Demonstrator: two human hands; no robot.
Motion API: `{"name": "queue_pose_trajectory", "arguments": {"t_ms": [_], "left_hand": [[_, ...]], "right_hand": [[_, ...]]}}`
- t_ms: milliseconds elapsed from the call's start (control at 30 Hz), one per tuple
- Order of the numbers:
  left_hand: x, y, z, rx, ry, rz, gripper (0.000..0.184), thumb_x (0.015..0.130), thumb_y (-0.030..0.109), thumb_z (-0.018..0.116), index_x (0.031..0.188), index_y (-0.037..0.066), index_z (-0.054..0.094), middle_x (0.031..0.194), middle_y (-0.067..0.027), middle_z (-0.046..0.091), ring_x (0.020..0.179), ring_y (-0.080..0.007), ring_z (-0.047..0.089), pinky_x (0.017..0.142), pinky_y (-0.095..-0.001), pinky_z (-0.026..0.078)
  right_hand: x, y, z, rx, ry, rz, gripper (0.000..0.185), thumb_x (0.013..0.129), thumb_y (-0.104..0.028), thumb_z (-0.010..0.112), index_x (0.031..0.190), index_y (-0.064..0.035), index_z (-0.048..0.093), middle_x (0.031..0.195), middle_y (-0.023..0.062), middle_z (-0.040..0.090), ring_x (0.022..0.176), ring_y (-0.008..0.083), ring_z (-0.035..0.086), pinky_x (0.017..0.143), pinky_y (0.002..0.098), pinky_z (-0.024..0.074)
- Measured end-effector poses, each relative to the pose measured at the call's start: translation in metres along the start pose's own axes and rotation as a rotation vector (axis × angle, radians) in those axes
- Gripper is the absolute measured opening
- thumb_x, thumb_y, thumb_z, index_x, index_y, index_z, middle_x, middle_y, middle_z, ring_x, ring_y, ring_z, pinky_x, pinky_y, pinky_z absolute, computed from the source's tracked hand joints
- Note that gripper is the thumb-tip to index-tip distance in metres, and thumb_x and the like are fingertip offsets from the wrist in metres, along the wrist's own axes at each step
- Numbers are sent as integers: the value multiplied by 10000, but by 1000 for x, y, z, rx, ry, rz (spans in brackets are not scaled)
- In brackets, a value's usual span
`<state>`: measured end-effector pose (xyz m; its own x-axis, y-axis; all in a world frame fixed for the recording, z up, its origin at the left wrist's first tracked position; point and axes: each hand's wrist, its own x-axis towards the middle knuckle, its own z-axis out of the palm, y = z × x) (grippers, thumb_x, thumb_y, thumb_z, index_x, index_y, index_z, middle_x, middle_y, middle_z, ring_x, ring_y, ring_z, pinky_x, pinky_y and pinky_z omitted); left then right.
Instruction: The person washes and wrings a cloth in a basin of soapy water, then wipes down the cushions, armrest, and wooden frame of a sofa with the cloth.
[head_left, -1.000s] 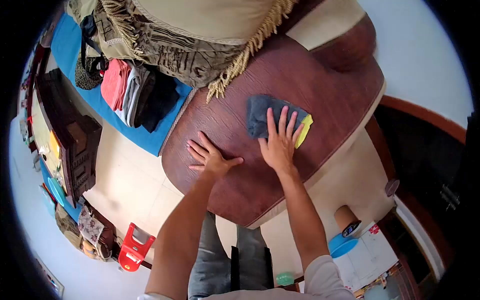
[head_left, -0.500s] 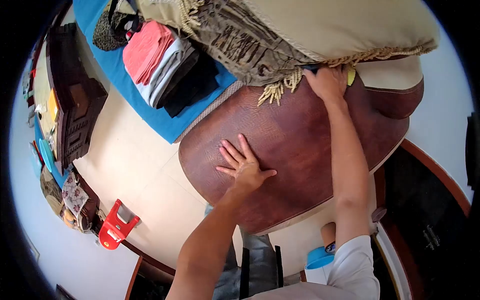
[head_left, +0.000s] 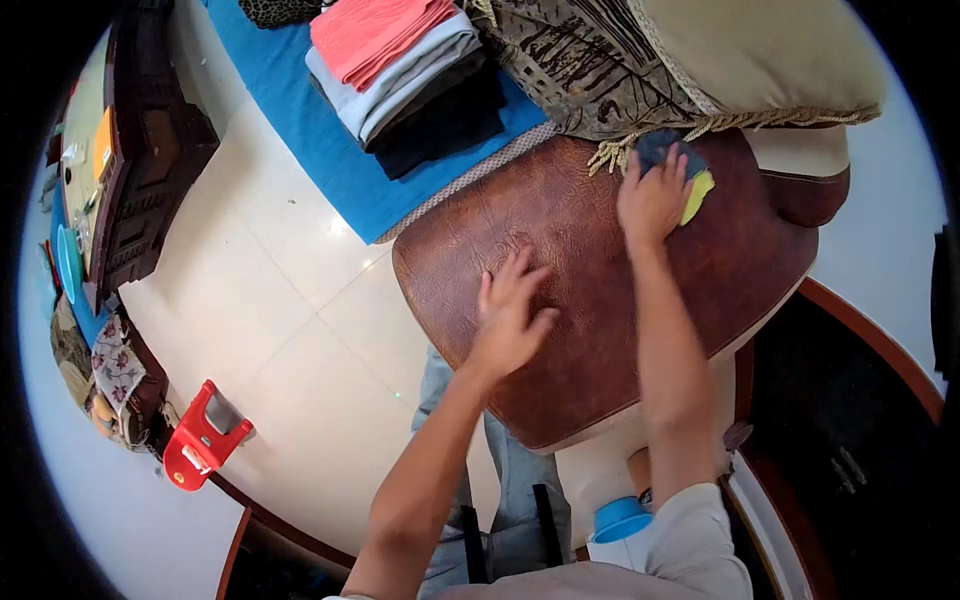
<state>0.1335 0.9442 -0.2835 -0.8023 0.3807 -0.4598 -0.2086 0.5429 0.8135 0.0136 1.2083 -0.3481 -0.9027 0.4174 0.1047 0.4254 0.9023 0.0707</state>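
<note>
A brown leather seat point(head_left: 590, 330) with a rounded end fills the middle of the head view. On its far part, my right hand point(head_left: 655, 200) presses on a cloth point(head_left: 695, 195), dark grey with a yellow edge, and the fingers partly cover it. My left hand point(head_left: 515, 315) is over the nearer left part of the leather, fingers apart and slightly blurred. It holds nothing; whether it touches the leather I cannot tell. Just beyond the cloth lies a patterned cover point(head_left: 590, 70) with a corded fringe, beneath a beige cushion point(head_left: 770, 60).
Folded clothes point(head_left: 400, 70) are stacked on a blue cover point(head_left: 290, 120) left of the seat. A red plastic stool point(head_left: 205, 440) stands on the tiled floor at lower left, near a dark wooden cabinet point(head_left: 150, 150). A blue basin point(head_left: 620, 520) is beside my legs.
My right hand has drawn back from the fringe with the cloth, which now shows more fully on the leather. My left hand has shifted slightly right. The head view has turned a little.
</note>
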Motion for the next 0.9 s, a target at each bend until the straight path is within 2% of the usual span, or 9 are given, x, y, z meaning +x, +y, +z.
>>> {"name": "queue_pose_trajectory", "arguments": {"t_ms": [100, 167, 200, 300, 500, 600, 700, 867, 900], "left_hand": [[-64, -54, -18, -44, 415, 5, 524, 926, 77, 665, 1415, 34, 482, 1447, -184, 510, 1381, -341, 447, 1183, -416, 318], [-100, -65, -32, 12, 477, -130, 521, 948, 83, 640, 1431, 22, 455, 1475, -182, 478, 1399, -341, 426, 1183, -451, 313], [-110, -68, -33, -35, 516, -198, 507, 957, 83, 626, 1427, 10, 451, 1458, -191, 487, 1381, -345, 441, 1174, -448, 320], [-123, -74, -35, -171, 624, -353, 469, 989, 92, 583, 1421, -20, 438, 1422, -216, 501, 1343, -351, 469, 1156, -438, 332], [-63, -75, -19, -430, 774, -403, 479, 1053, 225, 526, 1432, -45, 412, 1437, -272, 474, 1349, -367, 467, 1155, -447, 334], [-24, -67, 7, 167, 857, -428, 527, 1027, 267, 547, 1470, 8, 423, 1445, -342, 440, 1326, -480, 446, 1132, -526, 352], [-19, -63, 15, 396, 905, -415, 480, 1042, 243, 510, 1469, 31, 450, 1432, -327, 453, 1297, -495, 453, 1108, -551, 358], [-16, -62, 13, 387, 918, -446, 470, 1016, 214, 535, 1451, 45, 481, 1412, -336, 462, 1271, -491, 472, 1085, -561, 375], [-16, -64, 14, 391, 932, -436, 468, 1012, 209, 537, 1447, 45, 487, 1409, -334, 465, 1264, -491, 477, 1081, -561, 379]], "right_hand": [[-57, -68, -15, 128, 7, 48, 580, 1043, -438, 450, 1332, 38, 611, 1498, 206, 521, 1455, 397, 389, 1212, 559, 239], [-108, -134, -12, 423, -126, -121, 517, 939, -335, 584, 1257, 69, 637, 1397, 186, 612, 1394, 396, 467, 1215, 547, 262], [-148, -164, 15, 362, -102, -451, 500, 863, -312, 651, 1227, 29, 676, 1377, 181, 628, 1376, 384, 492, 1218, 531, 268], [-194, -230, -38, 481, -244, -587, 528, 779, -353, 736, 1203, -39, 723, 1353, 155, 650, 1344, 349, 521, 1204, 527, 292], [-152, -131, -56, 687, -407, -1011, 588, 716, -285, 811, 1276, -148, 696, 1438, 124, 589, 1359, 341, 511, 1194, 507, 317], [-78, -58, -48, 425, -328, -816, 584, 771, -264, 777, 1329, -149, 650, 1465, 133, 559, 1381, 363, 479, 1204, 509, 303], [-18, -28, -28, 279, -288, -603, 497, 896, -284, 684, 1359, -117, 618, 1455, 148, 560, 1392, 362, 460, 1209, 515, 281], [-24, -130, -5, -131, -222, -164, 509, 982, -411, 527, 1351, -74, 623, 1429, 160, 579, 1354, 330, 490, 1162, 527, 313], [-34, -156, 9, -161, -213, -223, 497, 980, -416, 513, 1286, -55, 668, 1354, 168, 629, 1277, 320, 560, 1100, 499, 384]]}}
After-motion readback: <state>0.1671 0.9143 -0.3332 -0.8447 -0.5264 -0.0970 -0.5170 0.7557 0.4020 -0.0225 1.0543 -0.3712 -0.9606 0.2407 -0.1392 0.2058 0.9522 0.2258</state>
